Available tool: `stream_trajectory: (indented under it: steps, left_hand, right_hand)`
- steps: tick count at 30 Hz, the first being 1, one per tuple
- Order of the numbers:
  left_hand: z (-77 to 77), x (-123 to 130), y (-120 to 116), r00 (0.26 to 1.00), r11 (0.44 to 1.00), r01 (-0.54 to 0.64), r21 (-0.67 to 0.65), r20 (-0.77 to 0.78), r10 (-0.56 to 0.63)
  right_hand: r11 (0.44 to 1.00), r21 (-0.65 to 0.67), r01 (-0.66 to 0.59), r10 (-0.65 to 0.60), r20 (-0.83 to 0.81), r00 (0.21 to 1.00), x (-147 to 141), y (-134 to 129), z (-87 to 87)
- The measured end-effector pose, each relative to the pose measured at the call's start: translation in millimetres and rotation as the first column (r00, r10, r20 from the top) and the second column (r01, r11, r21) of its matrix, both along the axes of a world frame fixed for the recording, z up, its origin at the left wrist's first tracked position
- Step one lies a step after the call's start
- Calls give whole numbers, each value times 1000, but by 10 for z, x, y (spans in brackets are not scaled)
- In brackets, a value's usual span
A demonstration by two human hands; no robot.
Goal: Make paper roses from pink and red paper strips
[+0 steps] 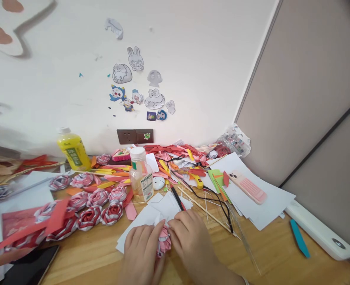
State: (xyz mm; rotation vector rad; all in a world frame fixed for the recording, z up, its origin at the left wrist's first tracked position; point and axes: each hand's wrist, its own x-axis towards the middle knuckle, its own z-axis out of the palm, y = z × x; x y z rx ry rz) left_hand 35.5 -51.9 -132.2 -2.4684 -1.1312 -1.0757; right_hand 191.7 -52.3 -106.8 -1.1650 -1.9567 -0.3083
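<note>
Between both hands, low in the middle of the head view, is a pink and white folded paper flower [164, 242]. My left hand [141, 249] has its fingers wrapped round the flower's left side. The fingers of my right hand [191, 241] are bent and press on its right side. White paper sheets [136, 221] lie beneath and behind the hands. A black and red pen [178, 198] rests just beyond my right hand. Several finished paper roses [89, 217], red, pink and white, stand in rows to the left.
A yellow bottle [74, 150] and a clear jar [140, 178] stand behind. Paper strips, a yellow glue gun [196, 180] with a black cable and thin sticks lie around. A pink phone [247, 187] rests on paper at right. Another person's hand [5, 259] is at far left.
</note>
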Motion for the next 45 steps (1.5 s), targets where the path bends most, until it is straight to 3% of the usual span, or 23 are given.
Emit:
stream_trajectory:
  steps: [5, 12, 18, 25, 35, 41, 45]
  left_hand:
    - [90, -2, -13, 998, 999, 21, 32, -52, -19]
    - [45, 11, -28, 999, 999, 25, -31, -19, -26]
    - [94, 15, -46, 999, 999, 29, -37, -27, -30]
    - [104, 24, -47, 999, 999, 16, -48, -39, -18]
    - [89, 22, -44, 999, 998, 32, -47, -42, -34]
    - [101, 19, -44, 999, 999, 30, -33, -43, -31]
    - [60, 1, -17, 999, 999, 34, -23, -37, -35]
  right_hand:
    - [999, -32, -13, 12, -16, 1000, 12, -18, 7]
    - [999, 46, -8, 4, 73, 997, -11, 17, -84]
    - [998, -59, -10, 11, 21, 1000, 22, 2, -48]
    - [997, -73, -23, 21, -29, 999, 39, -14, -29]
    - [1000, 11, -17, 16, 110, 994, 0, 21, -110]
    - [996, -92, -9, 10, 6, 1000, 42, 9, -32]
    - [997, -60, -52, 53, 17, 998, -4, -2, -99]
